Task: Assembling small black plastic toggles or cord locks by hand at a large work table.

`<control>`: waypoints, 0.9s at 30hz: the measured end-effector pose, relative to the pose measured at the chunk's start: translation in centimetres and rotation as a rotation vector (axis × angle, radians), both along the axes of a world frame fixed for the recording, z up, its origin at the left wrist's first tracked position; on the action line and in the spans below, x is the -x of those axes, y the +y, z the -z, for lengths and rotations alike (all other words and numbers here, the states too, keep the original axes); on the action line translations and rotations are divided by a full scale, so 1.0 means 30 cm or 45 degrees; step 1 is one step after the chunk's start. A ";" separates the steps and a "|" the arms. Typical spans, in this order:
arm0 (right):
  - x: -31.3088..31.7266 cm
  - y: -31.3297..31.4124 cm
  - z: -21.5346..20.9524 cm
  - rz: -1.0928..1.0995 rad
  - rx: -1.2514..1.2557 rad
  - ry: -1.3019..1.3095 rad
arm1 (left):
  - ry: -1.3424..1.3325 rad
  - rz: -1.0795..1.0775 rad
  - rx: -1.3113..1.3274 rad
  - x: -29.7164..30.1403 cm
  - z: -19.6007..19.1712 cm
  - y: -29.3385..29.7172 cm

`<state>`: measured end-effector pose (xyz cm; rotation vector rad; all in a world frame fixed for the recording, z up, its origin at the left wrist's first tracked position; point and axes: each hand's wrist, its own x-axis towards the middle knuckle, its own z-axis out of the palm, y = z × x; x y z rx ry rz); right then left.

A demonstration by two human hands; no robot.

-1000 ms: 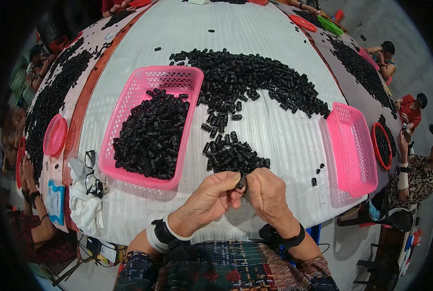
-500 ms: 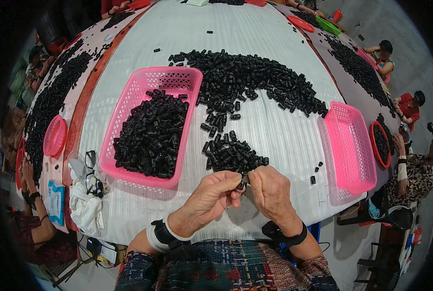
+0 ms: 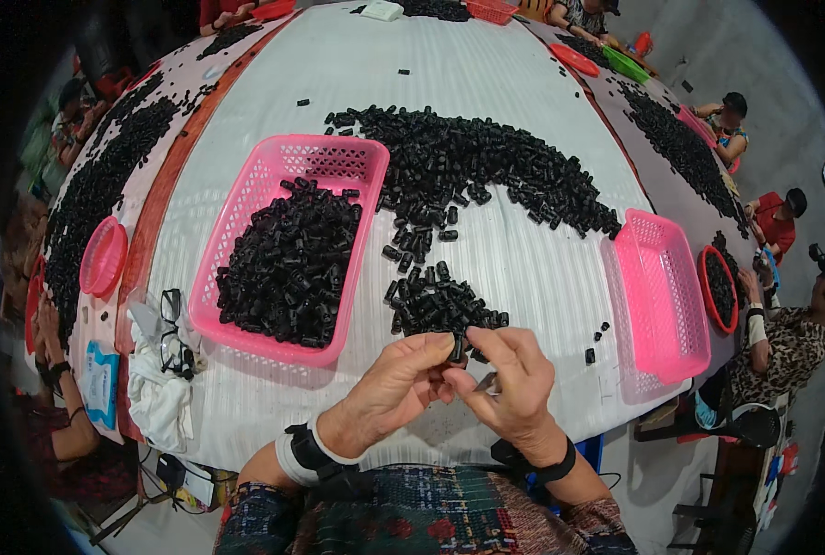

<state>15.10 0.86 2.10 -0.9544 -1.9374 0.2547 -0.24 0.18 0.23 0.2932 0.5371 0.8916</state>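
Observation:
In front of my body, both hands meet at the near edge of a small heap of black cylindrical parts (image 3: 442, 303). My left hand (image 3: 403, 372) pinches one small black cylindrical part (image 3: 458, 348) between thumb and fingers. Close against it on the right, my right hand (image 3: 514, 384) has its fingers bent, index fingertip beside the part and thumb below. A thin greyish thing (image 3: 489, 380) shows between the right thumb and palm, too small to name. Left of my hands, a large pink basket (image 3: 211, 319) holds many similar black parts.
A long pile of black parts (image 3: 496, 153) curves across the white-covered table (image 3: 338, 55). A second pink basket (image 3: 662, 305) stands at right, with a few loose parts beside it. Eyeglasses (image 3: 170, 333), a white cloth (image 3: 158, 398) and a blue packet (image 3: 101, 384) lie left. Other people sit around.
My right hand has turned and its fingers have spread a little, so its thumb now shows under the part. My left hand keeps its pinch. The view has shifted slightly.

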 end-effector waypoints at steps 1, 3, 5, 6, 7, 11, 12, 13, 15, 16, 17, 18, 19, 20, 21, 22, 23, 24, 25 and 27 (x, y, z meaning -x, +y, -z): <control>0.005 0.002 0.013 0.004 -0.200 -0.054 | 0.003 0.033 -0.037 0.000 0.002 -0.003; 0.009 -0.001 0.029 0.021 -0.288 -0.090 | -0.014 0.013 -0.080 -0.006 0.004 -0.011; 0.011 -0.013 0.034 0.071 -0.357 -0.148 | -0.031 -0.005 -0.124 -0.010 0.004 -0.016; 0.014 -0.015 0.033 0.067 -0.362 -0.147 | -0.044 -0.013 -0.131 -0.010 0.002 -0.018; 0.018 -0.017 0.033 0.064 -0.387 -0.131 | -0.058 -0.020 -0.138 -0.010 0.001 -0.019; 0.022 -0.024 0.022 0.067 -0.388 -0.102 | -0.062 -0.026 -0.122 -0.013 -0.002 -0.016; 0.022 -0.023 0.021 0.070 -0.390 -0.104 | -0.059 -0.032 -0.113 -0.014 -0.006 -0.014; 0.022 -0.022 0.019 0.067 -0.399 -0.100 | -0.055 -0.038 -0.106 -0.014 -0.009 -0.011; 0.024 -0.019 0.017 0.061 -0.409 -0.095 | -0.052 -0.045 -0.092 -0.009 0.001 -0.010; 0.026 -0.019 0.016 0.042 -0.423 -0.109 | -0.047 -0.057 -0.077 -0.004 0.004 -0.012; 0.030 -0.017 0.013 0.019 -0.438 -0.120 | -0.044 -0.064 -0.080 0.002 0.000 -0.014; 0.032 -0.015 0.011 0.001 -0.446 -0.109 | -0.029 -0.067 -0.097 0.011 -0.004 -0.016; 0.030 -0.016 0.007 -0.022 -0.435 -0.147 | -0.012 -0.076 -0.115 0.022 -0.010 -0.020; 0.027 -0.020 0.002 -0.050 -0.426 -0.181 | 0.002 -0.107 -0.123 0.015 -0.009 -0.030; 0.036 -0.024 -0.013 -0.095 -0.451 -0.139 | -0.017 -0.080 -0.118 0.007 -0.010 -0.039; 0.031 -0.038 -0.031 -0.017 -0.422 -0.161 | -0.039 -0.040 -0.117 -0.002 -0.008 -0.037; 0.028 -0.039 -0.035 0.053 -0.390 -0.181 | -0.082 0.026 -0.171 -0.006 -0.003 -0.028; 0.024 -0.045 -0.028 0.017 -0.407 -0.145 | -0.069 0.022 -0.121 -0.016 -0.002 -0.031; 0.013 -0.055 -0.023 0.009 -0.406 -0.178 | -0.064 0.021 -0.065 -0.023 -0.003 -0.040; 0.008 -0.055 -0.023 0.002 -0.399 -0.210 | -0.070 -0.015 -0.091 -0.022 0.011 -0.043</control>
